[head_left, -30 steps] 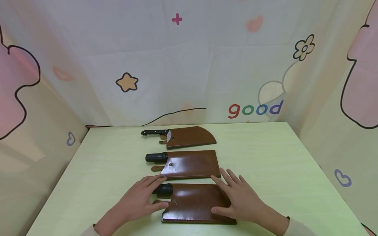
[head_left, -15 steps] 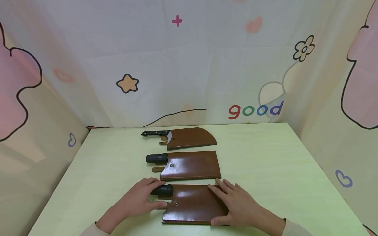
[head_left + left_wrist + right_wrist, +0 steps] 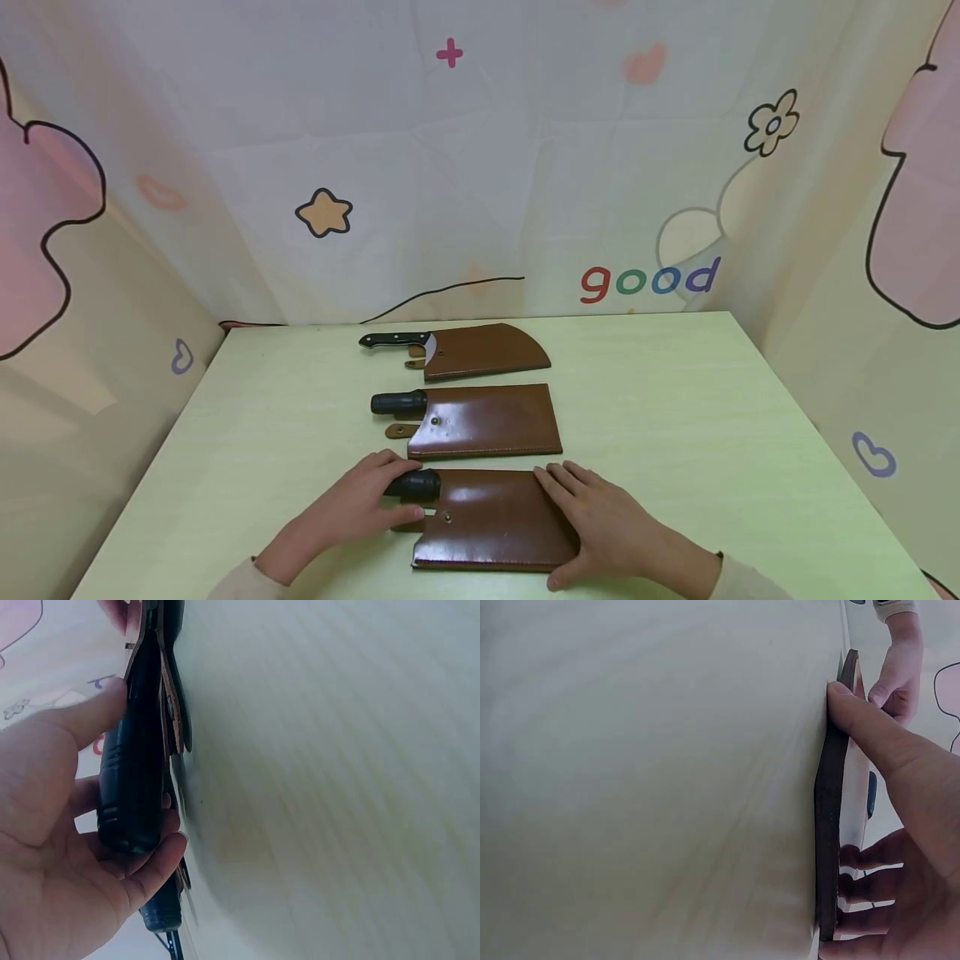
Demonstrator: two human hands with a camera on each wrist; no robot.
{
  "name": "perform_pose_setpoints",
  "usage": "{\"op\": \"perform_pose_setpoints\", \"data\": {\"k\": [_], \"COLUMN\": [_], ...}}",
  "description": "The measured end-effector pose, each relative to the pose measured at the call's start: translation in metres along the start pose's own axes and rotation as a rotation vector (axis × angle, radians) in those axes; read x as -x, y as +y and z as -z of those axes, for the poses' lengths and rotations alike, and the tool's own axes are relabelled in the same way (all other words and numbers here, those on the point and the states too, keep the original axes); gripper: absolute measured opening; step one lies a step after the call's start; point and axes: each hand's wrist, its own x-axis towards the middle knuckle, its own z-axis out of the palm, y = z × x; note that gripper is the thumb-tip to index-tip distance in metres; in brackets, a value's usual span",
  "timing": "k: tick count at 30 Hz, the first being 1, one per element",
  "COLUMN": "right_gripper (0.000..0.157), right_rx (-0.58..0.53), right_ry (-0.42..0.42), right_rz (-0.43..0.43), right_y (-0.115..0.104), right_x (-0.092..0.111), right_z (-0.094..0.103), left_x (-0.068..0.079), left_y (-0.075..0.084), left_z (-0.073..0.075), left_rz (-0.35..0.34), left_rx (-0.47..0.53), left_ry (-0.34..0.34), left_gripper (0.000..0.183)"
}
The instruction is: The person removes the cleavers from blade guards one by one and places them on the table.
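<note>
Both ends are held, right hand [image 3: 606, 523] now gripping the flat brown leather sheath [image 3: 495, 518], left hand [image 3: 351, 502] the cylindrical black handle [image 3: 420, 483].

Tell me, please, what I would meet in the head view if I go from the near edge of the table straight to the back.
Nearest sheathed cleaver, second sheathed cleaver, curved-tip sheathed knife, printed backdrop.

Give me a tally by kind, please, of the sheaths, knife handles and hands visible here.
Sheaths (far sheath, middle sheath, near sheath): 3
Knife handles (far handle, middle handle, near handle): 3
Hands (left hand, right hand): 2
Total: 8
</note>
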Motion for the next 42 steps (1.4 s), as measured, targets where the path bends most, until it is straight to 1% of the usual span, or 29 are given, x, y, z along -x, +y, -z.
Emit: {"op": "perform_pose_setpoints", "data": {"k": [7,11,17,22,28,36,42], "right_gripper": [0.125,0.122,0.123,0.124,0.125,0.122,0.120], "right_rx": [0.042,0.047,0.052,0.018,-0.006,0.003,-0.030], "right_ry": [0.041,0.046,0.062,0.077,0.122,0.179,0.231], "right_rz": [0.017,0.009,0.000,-0.001,0.027,0.045,0.066], "right_y": [-0.002,-0.002,0.000,-0.001,-0.001,-0.002,-0.002], "right_x": [-0.001,0.000,0.001,0.001,0.003,0.006,0.007], "right_z": [0.002,0.002,0.002,0.005,0.007,0.009,0.009], "left_x": [-0.003,-0.003,-0.003,0.000,0.004,0.006,0.008], "left_y": [-0.001,-0.001,0.000,0.002,0.004,0.008,0.012], "left_z": [-0.002,-0.001,-0.001,0.000,0.002,0.004,0.006], "left_rz": [-0.069,-0.093,-0.080,-0.066,-0.066,-0.046,-0.023], "left_rx": [-0.039,-0.057,-0.061,-0.076,-0.087,-0.043,-0.029], "left_ry": [0.059,0.079,0.087,0.114,0.144,0.161,0.166], "left_gripper": [0.048,0.042,0.041,0.040,0.039,0.034,0.042]}}
